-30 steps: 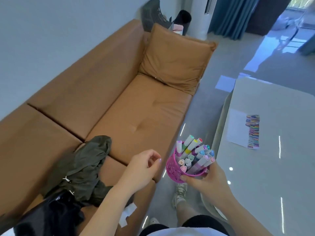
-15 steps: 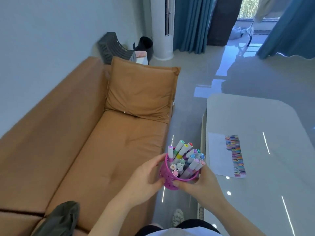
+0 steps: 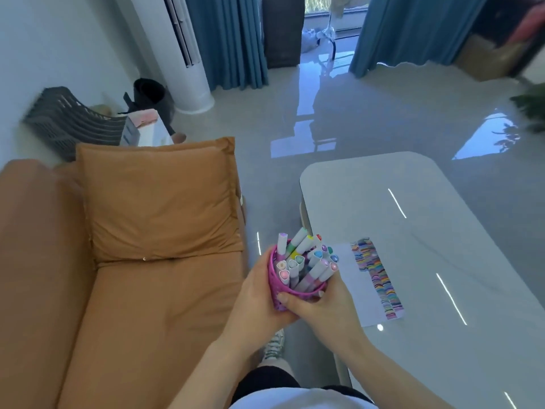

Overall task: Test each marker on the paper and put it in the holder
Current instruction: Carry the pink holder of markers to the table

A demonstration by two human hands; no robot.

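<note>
While left hand (image 3: 259, 296), right hand (image 3: 327, 308) grip holder (image 3: 275, 283): markers (image 3: 317, 265) inside (capped).

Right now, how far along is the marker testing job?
Nearly finished, it seems. Done: the paper on the table carries a long band of coloured test strokes, and the pink holder is packed with capped markers. In hand: the left hand and right hand both grip the holder, in the air beside the table. Left: no loose markers show, so probably just setting the holder down.
</note>
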